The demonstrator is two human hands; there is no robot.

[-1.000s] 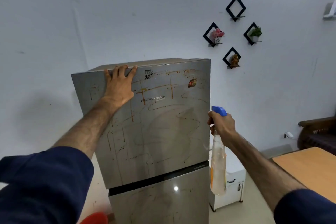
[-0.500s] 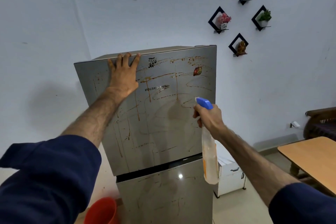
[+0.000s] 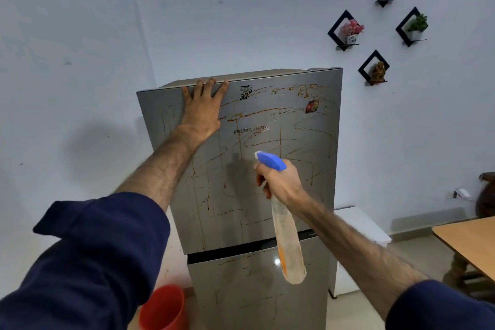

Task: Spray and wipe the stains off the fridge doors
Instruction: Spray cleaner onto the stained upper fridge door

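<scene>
A silver two-door fridge stands in front of me. Its upper door [image 3: 300, 174] is streaked with brown stains and drips; the lower door [image 3: 241, 300] has fainter marks. My left hand [image 3: 203, 110] lies flat on the top left of the upper door, fingers spread over its top edge. My right hand [image 3: 281, 179] grips the neck of a clear spray bottle [image 3: 288, 246] with a blue trigger head, fingers on the trigger. The nozzle points left, close in front of the middle of the upper door.
A red bucket [image 3: 163, 308] sits on the floor at the fridge's lower left. A white cabinet [image 3: 361, 228] stands right of the fridge. A wooden table [image 3: 471, 241] is at the right edge. Black diamond wall shelves [image 3: 345, 31] hang above right.
My right hand has carried the spray bottle left and up, from beside the fridge's right edge to in front of the upper door. My left hand has stayed on the door's top.
</scene>
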